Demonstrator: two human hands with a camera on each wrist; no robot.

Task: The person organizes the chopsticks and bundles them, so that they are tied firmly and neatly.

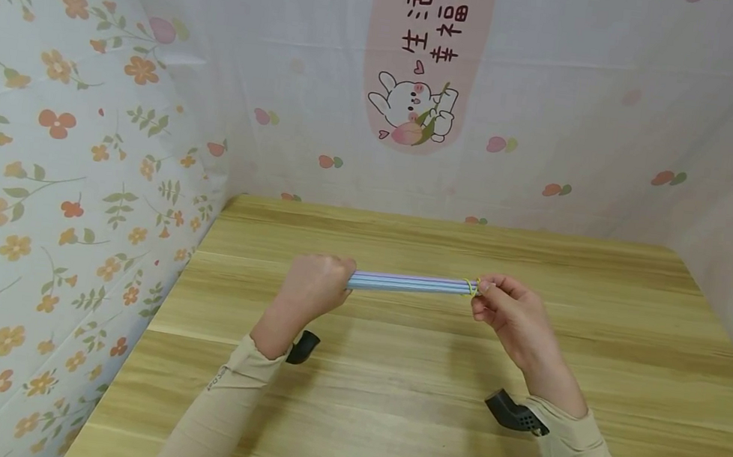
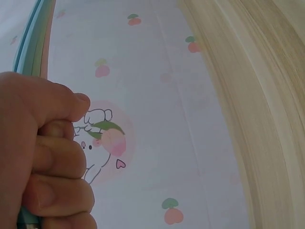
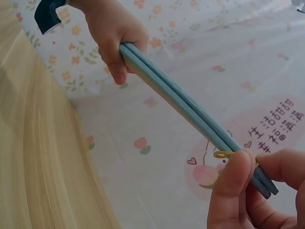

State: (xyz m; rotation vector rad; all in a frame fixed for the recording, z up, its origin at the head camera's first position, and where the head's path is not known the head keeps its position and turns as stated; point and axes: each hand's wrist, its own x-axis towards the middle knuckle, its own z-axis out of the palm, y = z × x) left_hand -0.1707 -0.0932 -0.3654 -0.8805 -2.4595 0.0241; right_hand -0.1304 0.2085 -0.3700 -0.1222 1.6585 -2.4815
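Note:
A bundle of pastel blue, green and purple chopsticks (image 1: 411, 284) is held up level above the table. My left hand (image 1: 316, 283) grips its thicker end, with the fingers wrapped round it in the left wrist view. At the narrower end a yellow rubber band (image 1: 470, 288) loops round the sticks. The thumb and fingers of my right hand (image 1: 512, 317) pinch the band there, close against the chopsticks (image 3: 181, 102). The right wrist view shows the thin tips (image 3: 267, 187) poking out past the band; the fingers partly hide the band.
A wood-grain table (image 1: 386, 412) lies below both hands. Behind it hangs a white cloth (image 1: 279, 45) printed with fruit and a rabbit, and a flowered cloth (image 1: 59, 186) covers the left side. Black wrist mounts (image 1: 511, 412) jut out near the sleeves.

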